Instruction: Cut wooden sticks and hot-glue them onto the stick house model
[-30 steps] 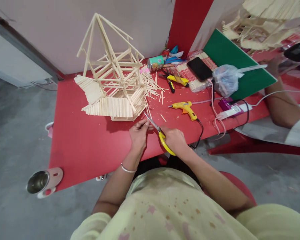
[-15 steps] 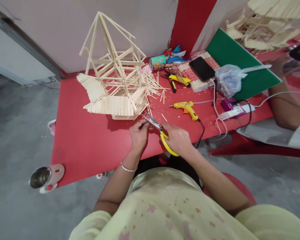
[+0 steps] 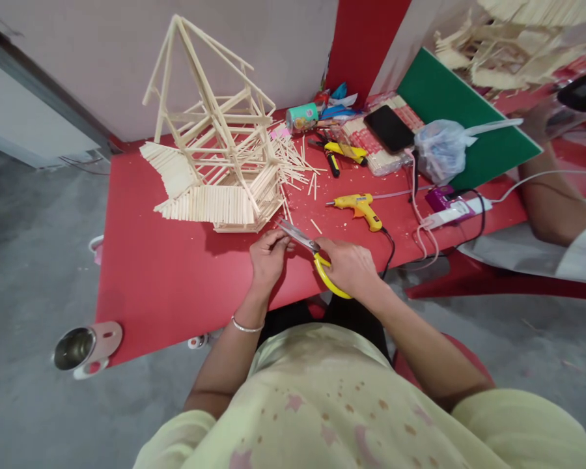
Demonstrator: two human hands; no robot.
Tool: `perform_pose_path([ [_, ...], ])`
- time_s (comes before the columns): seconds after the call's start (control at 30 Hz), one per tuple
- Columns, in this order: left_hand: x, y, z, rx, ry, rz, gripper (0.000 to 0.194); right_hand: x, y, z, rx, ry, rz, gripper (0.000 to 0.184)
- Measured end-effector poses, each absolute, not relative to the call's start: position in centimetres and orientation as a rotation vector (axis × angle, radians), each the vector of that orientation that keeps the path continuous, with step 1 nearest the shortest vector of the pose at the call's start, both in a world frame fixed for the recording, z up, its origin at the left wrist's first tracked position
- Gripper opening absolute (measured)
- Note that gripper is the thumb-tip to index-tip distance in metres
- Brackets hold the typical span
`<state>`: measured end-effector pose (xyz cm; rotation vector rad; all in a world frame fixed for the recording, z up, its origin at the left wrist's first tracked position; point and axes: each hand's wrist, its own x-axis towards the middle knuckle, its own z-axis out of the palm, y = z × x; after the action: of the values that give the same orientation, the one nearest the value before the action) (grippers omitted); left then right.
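Note:
My right hand (image 3: 349,264) is closed round the yellow handles of a pair of scissors (image 3: 299,236), whose blades point up and left. Close beside the blades, my left hand (image 3: 267,257) pinches with thumb and fingertips; whatever lies between them is too small to make out. Just beyond both hands stands a model house frame (image 3: 219,130) of thin wooden sticks, with slatted roof pieces (image 3: 209,204) at its lower front. Loose sticks (image 3: 295,161) lie in a heap at its right side.
A yellow glue gun (image 3: 361,207) lies right of the scissors on the red table (image 3: 176,280). Behind it are yellow-black pliers (image 3: 346,153), a phone (image 3: 389,129) and a plastic bag (image 3: 440,153). A mug (image 3: 90,346) stands at the left corner. Another person's arm (image 3: 557,198) is at right.
The whole view has shifted slightly. My hands and the scissors keep nearly the same pose, the blades still close to my left fingertips.

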<state>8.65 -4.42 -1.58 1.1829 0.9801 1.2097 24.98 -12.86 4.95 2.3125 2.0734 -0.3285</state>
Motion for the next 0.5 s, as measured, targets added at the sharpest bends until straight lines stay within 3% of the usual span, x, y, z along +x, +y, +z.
perform_pose_path([
  [0.5, 8.5, -4.4, -1.2, 1.085, 0.891, 1.066, 0.010, 26.9, -12.9, 5.2, 2.267, 2.133, -0.291, 0.039],
])
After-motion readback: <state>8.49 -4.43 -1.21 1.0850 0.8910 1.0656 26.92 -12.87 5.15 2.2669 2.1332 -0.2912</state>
